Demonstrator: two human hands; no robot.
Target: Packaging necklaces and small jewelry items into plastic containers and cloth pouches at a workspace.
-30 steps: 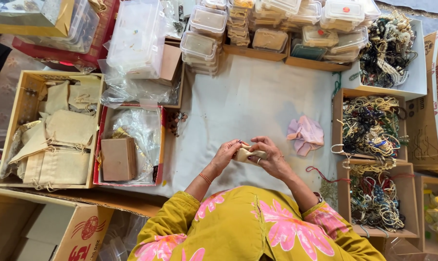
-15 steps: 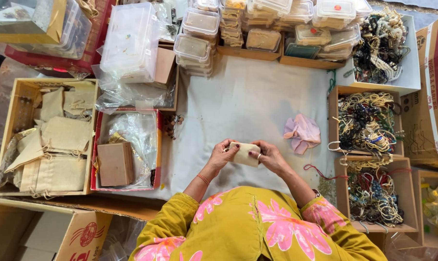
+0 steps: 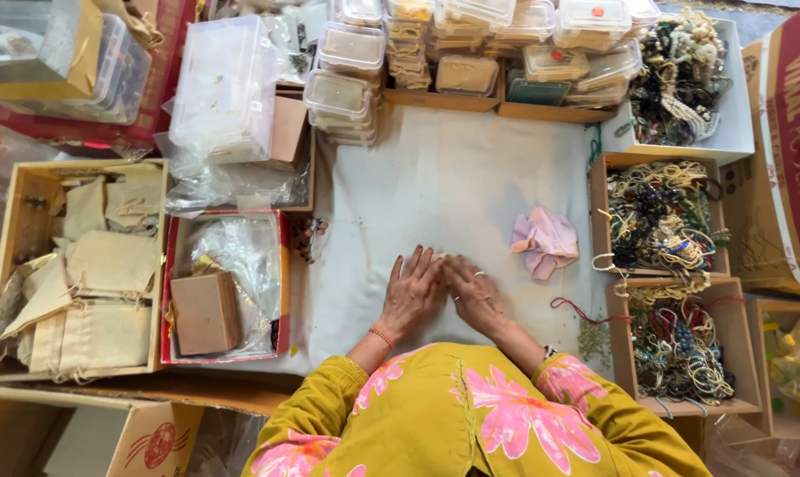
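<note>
Head view: left hand (image 3: 410, 290) and right hand (image 3: 473, 293) press flat on a pouch (image 3: 444, 260), grip wide; a slip could bunch the cloth (image 3: 444, 190).

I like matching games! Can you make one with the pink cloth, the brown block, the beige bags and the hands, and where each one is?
1 pink cloth
2 brown block
3 beige bags
4 left hand and right hand

A in the far-left wooden box
B flat together on the white sheet
C in the red-edged box
D beside the bead trays

Pairs: 1-D, 2-C, 3-A, 4-B
</note>
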